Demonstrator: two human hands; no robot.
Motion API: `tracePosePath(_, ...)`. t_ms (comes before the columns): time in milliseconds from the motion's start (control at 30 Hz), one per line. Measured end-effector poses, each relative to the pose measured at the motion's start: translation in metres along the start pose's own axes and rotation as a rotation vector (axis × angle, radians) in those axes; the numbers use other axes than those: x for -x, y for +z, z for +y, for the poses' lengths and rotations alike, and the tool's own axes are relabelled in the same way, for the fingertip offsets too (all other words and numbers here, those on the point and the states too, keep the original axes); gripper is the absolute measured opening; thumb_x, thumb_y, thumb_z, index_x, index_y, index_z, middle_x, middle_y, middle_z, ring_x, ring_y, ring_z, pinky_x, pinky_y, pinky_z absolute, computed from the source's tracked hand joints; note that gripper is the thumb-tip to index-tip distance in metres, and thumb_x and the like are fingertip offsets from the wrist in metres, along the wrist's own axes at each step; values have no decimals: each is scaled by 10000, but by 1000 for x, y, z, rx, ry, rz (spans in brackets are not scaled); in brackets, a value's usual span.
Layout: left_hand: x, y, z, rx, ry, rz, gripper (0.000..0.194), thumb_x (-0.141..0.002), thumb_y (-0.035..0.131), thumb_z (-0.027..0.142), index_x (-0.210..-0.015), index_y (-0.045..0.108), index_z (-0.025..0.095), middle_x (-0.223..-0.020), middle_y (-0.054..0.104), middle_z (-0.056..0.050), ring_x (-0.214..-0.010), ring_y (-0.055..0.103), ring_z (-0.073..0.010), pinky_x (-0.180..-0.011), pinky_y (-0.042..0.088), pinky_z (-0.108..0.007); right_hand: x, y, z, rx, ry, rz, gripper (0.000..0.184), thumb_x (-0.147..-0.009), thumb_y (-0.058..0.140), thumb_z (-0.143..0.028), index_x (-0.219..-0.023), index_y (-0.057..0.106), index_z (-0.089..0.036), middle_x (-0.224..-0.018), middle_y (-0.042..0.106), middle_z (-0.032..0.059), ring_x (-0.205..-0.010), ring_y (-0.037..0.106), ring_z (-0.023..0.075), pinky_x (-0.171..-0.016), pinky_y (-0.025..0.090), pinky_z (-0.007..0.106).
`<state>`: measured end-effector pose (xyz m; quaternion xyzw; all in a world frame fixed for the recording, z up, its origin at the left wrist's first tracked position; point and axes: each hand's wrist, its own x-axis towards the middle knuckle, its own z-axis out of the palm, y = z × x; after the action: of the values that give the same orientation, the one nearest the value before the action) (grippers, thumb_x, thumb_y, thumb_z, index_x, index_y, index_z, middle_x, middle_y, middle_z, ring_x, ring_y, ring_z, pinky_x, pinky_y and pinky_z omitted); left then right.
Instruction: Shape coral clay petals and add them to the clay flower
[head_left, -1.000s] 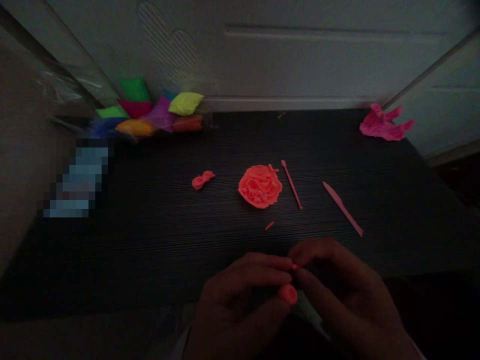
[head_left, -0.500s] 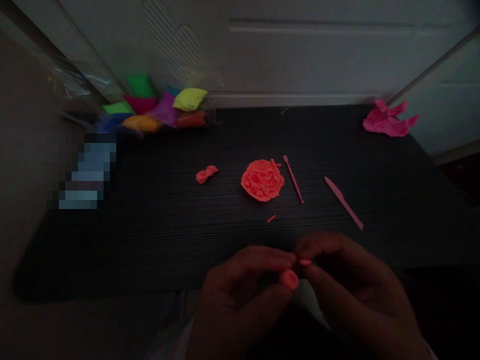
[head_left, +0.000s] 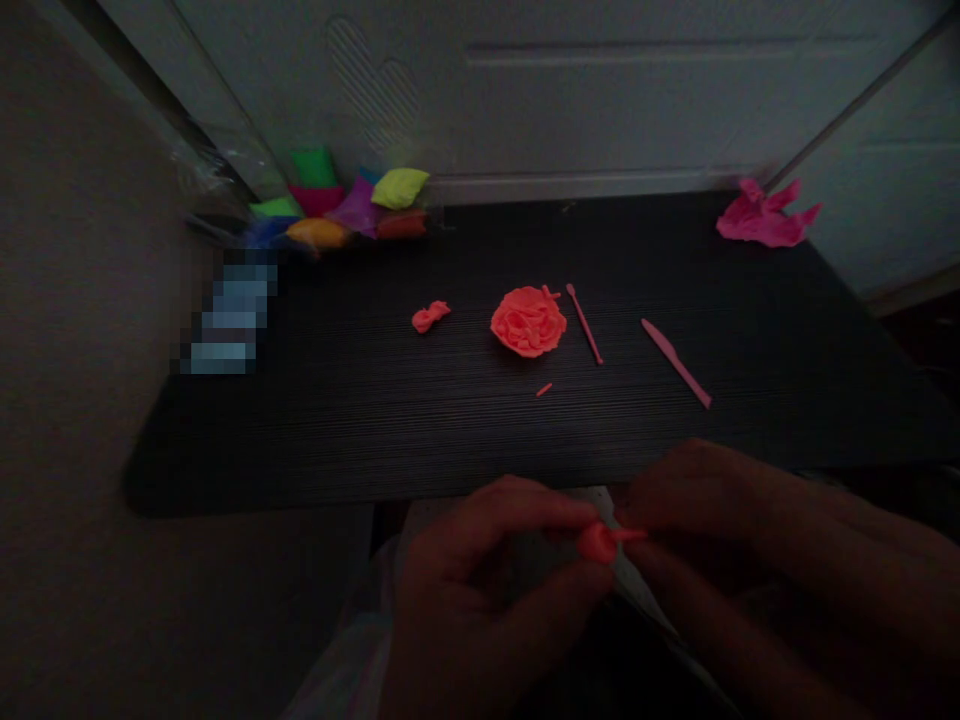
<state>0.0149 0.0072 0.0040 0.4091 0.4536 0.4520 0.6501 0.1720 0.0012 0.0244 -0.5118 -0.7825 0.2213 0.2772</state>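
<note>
My left hand (head_left: pixel 487 580) pinches a small orange-red lump of clay (head_left: pixel 596 541) between thumb and fingers, in front of the near edge of the dark table (head_left: pixel 337 420). My right hand (head_left: pixel 720 530) pinches a thin strip that sticks out of the same lump. The fingertips of the two hands nearly touch. On the table beyond them lies a flat orange clay rose (head_left: pixel 528 320), with a small clay crumb (head_left: pixel 544 389) in front of it and a twisted clay scrap (head_left: pixel 430 316) to its left.
Two pink modelling tools lie right of the rose: a thin stick (head_left: pixel 584 323) and a knife (head_left: pixel 675 362). Several bright clay packets (head_left: pixel 337 200) in a clear bag sit at the back left. A crumpled pink wrapper (head_left: pixel 761 215) lies at the back right corner.
The view has pulled back and tilted, so the table looks farther away. My hands have dropped below the table's near edge, and my right fingers draw a strip out of the lump.
</note>
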Motion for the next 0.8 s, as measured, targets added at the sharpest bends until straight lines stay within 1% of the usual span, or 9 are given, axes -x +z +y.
tracePosePath(100,5,0,-1,-33,35,5,279,-613,669,39,-749,681,282,-703,674,77,-658,597,-70,-631,456,-142,-1,-3,-1,45,-43,-23,39,-778,485,-254,-806,497,-278,-711,608,-28,-637,602,100,-578,523,163)
tracePosePath(200,7,-1,-2,-65,73,-11,265,-627,655,37,-756,672,268,-719,672,68,-678,600,-80,-654,460,-159,-1,-6,-2,59,-63,-52,24,-781,482,-254,-779,491,-276,-711,601,-30,-627,596,97,-559,526,165)
tracePosePath(267,7,-2,-2,-83,89,-29,239,-637,650,45,-756,668,251,-725,670,54,-688,604,-92,-663,464,-179,-1,-8,-2,46,-45,-63,55,-781,489,-252,-816,511,-288,-735,607,-34,-656,602,95,-592,530,155)
tracePosePath(333,7,-3,-1,-87,92,-44,219,-647,647,56,-762,665,242,-726,668,42,-692,606,-105,-665,468,-198,0,-8,-1,-18,-19,-79,88,-790,482,-262,-853,531,-299,-755,617,-37,-681,608,89,-614,527,134)
tracePosePath(433,6,-5,-1,-83,91,-67,206,-653,645,68,-772,664,235,-722,666,30,-686,608,-118,-657,474,-220,2,-6,1,-148,37,-82,100,-795,485,-267,-861,551,-304,-739,619,-47,-640,601,73,-519,502,95)
tracePosePath(500,6,-5,-1,-80,94,-63,202,-645,650,64,-761,668,230,-714,666,26,-677,607,-119,-649,475,-219,2,-4,2,-187,67,-49,89,-781,515,-270,-853,555,-302,-724,613,-51,-610,591,66,-455,474,91)
tracePosePath(567,5,-5,0,-73,84,-43,197,-639,655,63,-746,672,227,-708,668,24,-676,608,-122,-648,475,-218,1,-3,2,-206,94,-56,74,-776,533,-272,-843,551,-297,-718,606,-55,-598,583,63,-438,458,96)
tracePosePath(667,4,-4,0,-60,54,-30,193,-639,656,65,-739,675,229,-699,671,21,-673,609,-126,-648,475,-224,-2,-3,1,-256,142,-118,60,-786,530,-255,-830,545,-293,-726,603,-62,-599,578,53,-456,449,94)
tracePosePath(800,1,-3,0,-25,29,-23,184,-628,664,69,-726,678,224,-694,675,14,-671,611,-132,-648,478,-227,-5,-3,1,-323,174,-103,81,-778,545,-244,-837,548,-300,-748,610,-66,-635,589,60,-532,475,105)
